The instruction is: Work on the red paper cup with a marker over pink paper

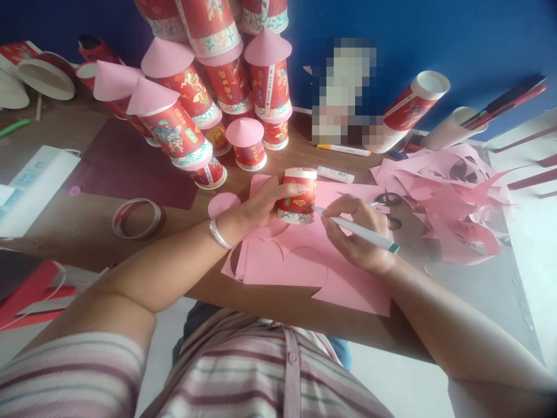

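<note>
My left hand (pixel 261 204) is wrapped round a small red patterned paper cup (pixel 298 197) that stands upside down on a sheet of pink paper (pixel 304 264). My right hand (pixel 354 229) grips a white pen (pixel 365 232) with a green end, its tip touching the paper at the cup's base. The pink sheet has round pieces cut out of it. A pink paper disc (pixel 223 204) lies by my left wrist, which wears a silver bracelet.
A stack of red cups with pink cone tops (pixel 209 98) stands behind. Scissors (pixel 389 200) lie on the pink sheet beside pink scraps (pixel 452 191). A tape ring (pixel 137 217), a glue stick (pixel 335 173), a white power strip (pixel 32 188) and a lying cup (pixel 413 107) sit around.
</note>
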`<state>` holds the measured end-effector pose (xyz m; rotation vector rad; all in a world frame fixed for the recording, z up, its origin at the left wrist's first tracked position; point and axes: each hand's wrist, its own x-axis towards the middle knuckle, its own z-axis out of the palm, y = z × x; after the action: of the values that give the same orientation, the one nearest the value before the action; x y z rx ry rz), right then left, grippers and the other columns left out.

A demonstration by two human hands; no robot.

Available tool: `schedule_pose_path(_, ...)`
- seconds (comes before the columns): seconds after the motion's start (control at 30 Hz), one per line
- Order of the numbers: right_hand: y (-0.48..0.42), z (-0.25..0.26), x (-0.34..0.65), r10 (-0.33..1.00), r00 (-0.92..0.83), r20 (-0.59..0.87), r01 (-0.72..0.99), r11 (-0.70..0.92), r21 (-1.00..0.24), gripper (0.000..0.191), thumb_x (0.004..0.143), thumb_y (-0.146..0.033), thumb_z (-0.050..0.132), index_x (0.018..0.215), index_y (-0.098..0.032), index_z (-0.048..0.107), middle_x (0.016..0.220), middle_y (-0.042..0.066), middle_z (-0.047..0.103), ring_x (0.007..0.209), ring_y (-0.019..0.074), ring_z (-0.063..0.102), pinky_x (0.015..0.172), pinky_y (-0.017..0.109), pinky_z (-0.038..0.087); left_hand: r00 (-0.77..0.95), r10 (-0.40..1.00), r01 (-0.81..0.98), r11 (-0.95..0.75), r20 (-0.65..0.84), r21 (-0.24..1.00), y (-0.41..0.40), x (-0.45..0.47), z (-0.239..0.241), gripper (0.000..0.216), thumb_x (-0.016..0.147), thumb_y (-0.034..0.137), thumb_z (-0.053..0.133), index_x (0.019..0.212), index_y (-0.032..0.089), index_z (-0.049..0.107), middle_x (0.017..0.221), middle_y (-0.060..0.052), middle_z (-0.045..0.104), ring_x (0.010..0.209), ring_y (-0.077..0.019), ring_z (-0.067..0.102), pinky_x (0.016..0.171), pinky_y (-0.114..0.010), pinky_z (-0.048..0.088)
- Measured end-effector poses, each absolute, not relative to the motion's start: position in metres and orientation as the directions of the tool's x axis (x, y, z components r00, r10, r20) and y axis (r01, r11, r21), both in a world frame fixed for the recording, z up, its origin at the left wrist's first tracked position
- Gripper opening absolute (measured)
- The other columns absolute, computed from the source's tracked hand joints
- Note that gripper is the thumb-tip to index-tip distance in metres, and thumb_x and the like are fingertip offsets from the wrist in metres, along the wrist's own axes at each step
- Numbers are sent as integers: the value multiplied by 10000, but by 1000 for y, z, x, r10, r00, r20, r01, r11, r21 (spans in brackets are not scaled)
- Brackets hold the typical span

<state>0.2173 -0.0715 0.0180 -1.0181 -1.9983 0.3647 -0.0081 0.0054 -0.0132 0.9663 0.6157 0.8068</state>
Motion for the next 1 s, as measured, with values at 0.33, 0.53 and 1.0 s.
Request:
schedule_pose_path(0.33,-71,18,217,756,-325,569,529,644,-553,111,1034,-167,700,1018,-277,709,872,14,834,687,201,781,637,323,646,555,825,-306,325,-110,895,3,-8,-7,392,818,461,928,1035,216,713,869,11,732,796,-168,735,718,-312,641)
schedule_pose_path(0.53,-72,18,218,754,-339,562,516,649,-559,104,1035,-182,719,1008,-282,715,870,5,829,685,196,775,642,332,659,576,812,-328,338,-97,882,3,-7,-4,384,822,439,930,1051,214,720,834,11,730,773,-166,719,719,-306,650)
schedule_pose_path(1.0,-70,15,217,730,-267,629,334,682,-650,142,1029,-139,746,1037,-279,721,871,-35,800,790,193,841,884,415,768,541,837,-384,333,-82,861,4,-8,-8,409,849,446,893,1153,197,778,886,-19,807,827,-204,788,783,-343,666)
